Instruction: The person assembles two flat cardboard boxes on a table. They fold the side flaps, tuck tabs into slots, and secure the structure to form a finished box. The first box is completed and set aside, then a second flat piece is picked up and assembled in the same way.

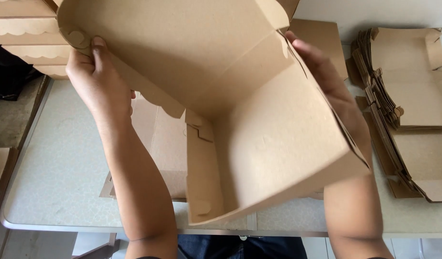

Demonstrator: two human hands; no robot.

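I hold a brown cardboard box (259,129) up in front of me, partly folded, its open inside facing me and its lid flap raised at the top. My left hand (94,79) grips the lid's left edge near a round tab, thumb on the inside. My right hand (326,79) is pressed along the box's right wall from outside, fingers at the upper corner. Under the box, a flat unfolded box blank (156,139) lies on the table.
A pale speckled table (58,168) with a metal rim is below. A fanned stack of flat box blanks (403,110) lies at the right. Finished boxes with scalloped edges (29,33) are piled at the upper left. Floor shows at the far left.
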